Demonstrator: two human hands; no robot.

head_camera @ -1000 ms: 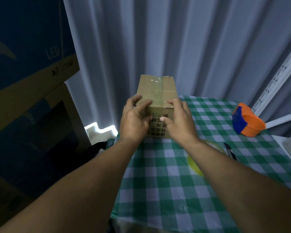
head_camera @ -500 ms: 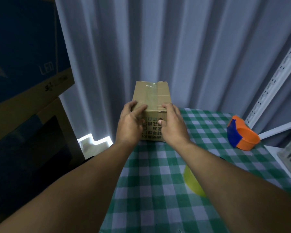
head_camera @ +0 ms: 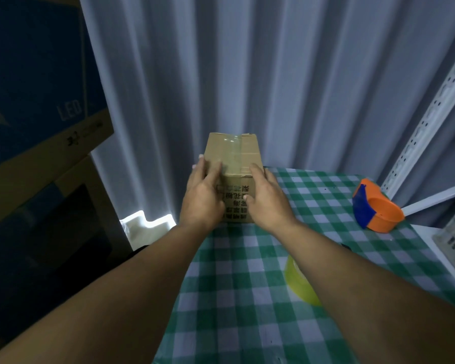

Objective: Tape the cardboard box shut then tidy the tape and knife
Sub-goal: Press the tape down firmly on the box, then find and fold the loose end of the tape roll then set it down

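Pressing: left hand [head_camera: 202, 195], right hand [head_camera: 267, 198] — flat against box [head_camera: 237, 158], far-left table [head_camera: 247, 285] corner.
Risk: shove could tip it off edge.

Green-check table [head_camera: 234, 298] w/ cardbd box [head_camera: 237, 158], yellow tape roll [head_camera: 297, 282], orange/blue container [head_camera: 378, 211]

The word "LED" stands in pale capitals on the blue face of the big carton [head_camera: 37, 88], well off to the left of the left hand [head_camera: 204, 198] and higher. On the carton's brown strip just below it sits a small black logo with a line of fine print, too small to read. Between the left hand and the right hand [head_camera: 269, 203], the near face of the box [head_camera: 234, 156] bears rows of black printed characters, upside down and partly covered by both hands; they cannot be read with certainty.
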